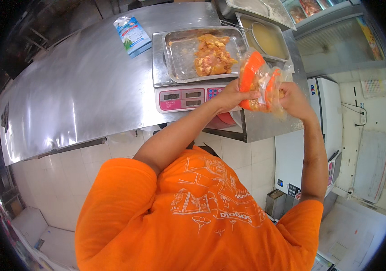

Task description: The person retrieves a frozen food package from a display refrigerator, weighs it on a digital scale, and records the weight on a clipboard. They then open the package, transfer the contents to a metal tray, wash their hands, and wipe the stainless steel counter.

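A clear plastic bag with orange bands, holding pieces of what looks like marinated meat, is held up between my hands. My left hand grips its left side, the thumb laid across the front. At the bag's right side, my right hand has its fingers curled against the plastic; the fingertips are partly hidden. Just behind the bag, a pile of yellowish marinated meat pieces lies in a shallow steel tray. The tray rests on a digital scale with lit displays and a keypad.
A blue-and-white carton stands left of the scale on the steel table. Behind the bag, a deep steel pan of cloudy yellow liquid holds a wire strainer. A white appliance stands beyond the table's right end.
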